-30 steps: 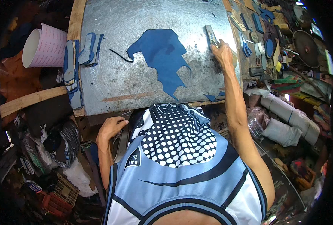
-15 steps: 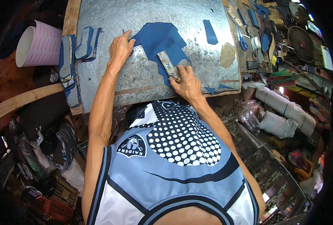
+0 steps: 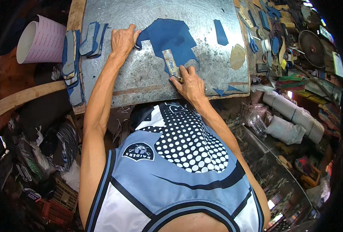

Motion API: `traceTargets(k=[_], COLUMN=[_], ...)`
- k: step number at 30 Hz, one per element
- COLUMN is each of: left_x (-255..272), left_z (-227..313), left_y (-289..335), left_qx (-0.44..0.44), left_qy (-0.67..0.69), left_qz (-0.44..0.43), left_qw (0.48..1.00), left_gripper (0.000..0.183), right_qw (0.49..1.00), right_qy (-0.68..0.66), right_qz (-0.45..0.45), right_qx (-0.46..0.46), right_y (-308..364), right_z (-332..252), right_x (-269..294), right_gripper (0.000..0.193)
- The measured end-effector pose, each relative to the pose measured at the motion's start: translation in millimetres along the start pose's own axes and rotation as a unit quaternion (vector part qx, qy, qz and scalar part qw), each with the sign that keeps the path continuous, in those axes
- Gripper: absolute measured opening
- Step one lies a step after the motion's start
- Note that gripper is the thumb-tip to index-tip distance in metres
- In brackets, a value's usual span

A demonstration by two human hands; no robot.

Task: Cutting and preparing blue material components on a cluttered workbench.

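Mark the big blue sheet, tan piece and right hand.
Big blue sheet [image 3: 171, 36], head view: broad upper part.
Tan piece [image 3: 238, 57], head view: its middle.
Right hand [image 3: 192, 84], head view: its back.

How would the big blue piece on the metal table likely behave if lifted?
The blue piece would probably sag, since it lies flat and looks thin. It is likely light for its size, showing little thickness. The flat tool in the right hand, overlapping its lower part, might hinder lifting.

The fisheye camera looked steeply down from the wearer's head, close over the shirt [image 3: 171, 181], toward the bench [image 3: 214, 65].
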State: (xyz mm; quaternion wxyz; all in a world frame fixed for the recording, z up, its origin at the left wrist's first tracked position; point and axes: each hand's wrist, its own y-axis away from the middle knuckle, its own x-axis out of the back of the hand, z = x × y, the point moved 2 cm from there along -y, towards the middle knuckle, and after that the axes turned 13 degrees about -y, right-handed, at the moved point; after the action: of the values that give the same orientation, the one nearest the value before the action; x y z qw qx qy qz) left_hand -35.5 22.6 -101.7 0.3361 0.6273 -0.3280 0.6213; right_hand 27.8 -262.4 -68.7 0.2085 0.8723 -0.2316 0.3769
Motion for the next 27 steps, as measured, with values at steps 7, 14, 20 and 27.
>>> traceTargets(k=[7, 14, 20, 27], left_x=[-5.7, -18.2, -21.0, -20.0], left_z=[74.4, 81.7, 83.5, 90.6], left_y=[77.4, 94.7, 96.3, 105.1], left_qx=[-0.159, -0.148, -0.143, -0.121], left_qy=[0.136, 0.175, 0.180, 0.187], left_qz=[0.111, 0.096, 0.086, 0.089], left_qw=[0.972, 0.969, 0.969, 0.971], left_gripper=[0.047, 0.080, 0.084, 0.088], right_qw=[1.000, 0.997, 0.996, 0.996], right_qy=[-0.019, -0.062, -0.079, -0.079], right_qz=[0.007, -0.006, -0.019, -0.035], right_qx=[-0.016, -0.047, -0.023, -0.020], right_y=[5.3, 15.8, 9.2, 11.5], right_z=[7.5, 39.9, 43.8, 45.5], right_x=[5.8, 25.1, 22.3, 24.0], right_gripper=[0.053, 0.039, 0.034, 0.034])
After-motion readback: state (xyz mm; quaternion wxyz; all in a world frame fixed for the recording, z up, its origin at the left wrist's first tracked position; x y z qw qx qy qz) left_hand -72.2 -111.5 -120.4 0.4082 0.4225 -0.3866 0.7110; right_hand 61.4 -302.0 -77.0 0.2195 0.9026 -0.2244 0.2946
